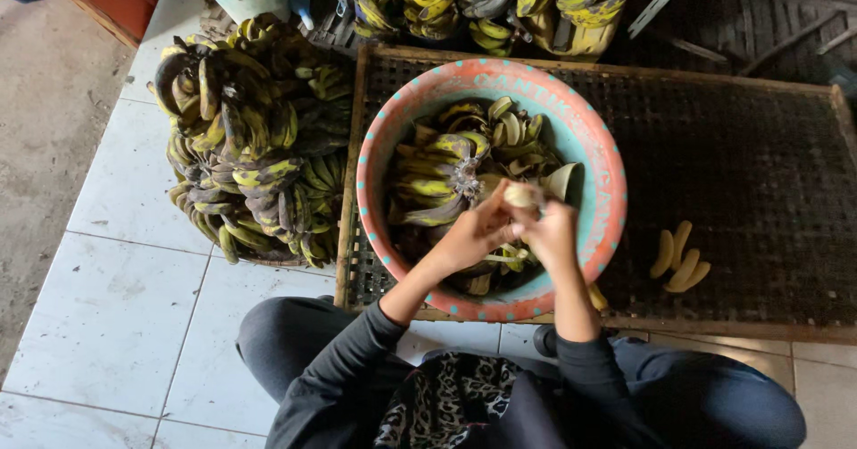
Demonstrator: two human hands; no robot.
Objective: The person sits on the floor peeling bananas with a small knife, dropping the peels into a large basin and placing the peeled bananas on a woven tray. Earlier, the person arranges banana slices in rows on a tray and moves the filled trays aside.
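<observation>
over basin [596, 159] both hands' fingers grip pale banana [520, 195]; peeled bananas [678, 258] on rack [759, 163] beside

No packages, paper labels, signs or screens are showing anywhere around the round pink plastic basin with the turquoise inside [596, 159]; only faded painted lettering is running along that basin's rim.
</observation>
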